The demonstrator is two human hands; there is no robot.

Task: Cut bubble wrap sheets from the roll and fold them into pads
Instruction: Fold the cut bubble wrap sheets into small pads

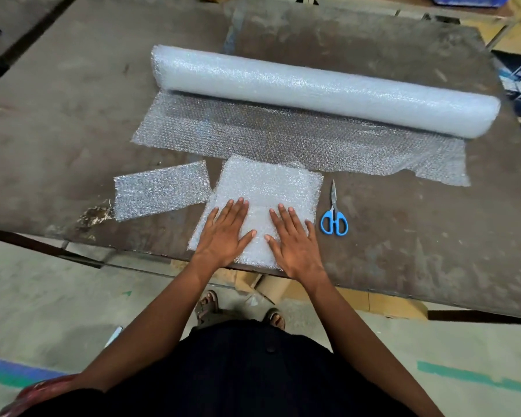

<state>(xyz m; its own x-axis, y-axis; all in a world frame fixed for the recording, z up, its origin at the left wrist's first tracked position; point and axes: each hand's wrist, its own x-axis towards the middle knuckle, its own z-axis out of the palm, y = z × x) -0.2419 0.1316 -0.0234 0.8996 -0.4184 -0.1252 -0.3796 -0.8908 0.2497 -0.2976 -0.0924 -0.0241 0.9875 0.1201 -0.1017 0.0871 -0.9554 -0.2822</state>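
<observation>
Folded bubble wrap sheet point(265, 188): at the table's point(73, 115) near edge, under left hand point(223, 233) and right hand point(295, 245), both flat, fingers spread. Likely light, springy, slippery; best taken by its edges.

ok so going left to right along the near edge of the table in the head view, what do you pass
small folded pad → left hand → right hand, both hands pressing flat on the folded sheet → blue-handled scissors
</observation>
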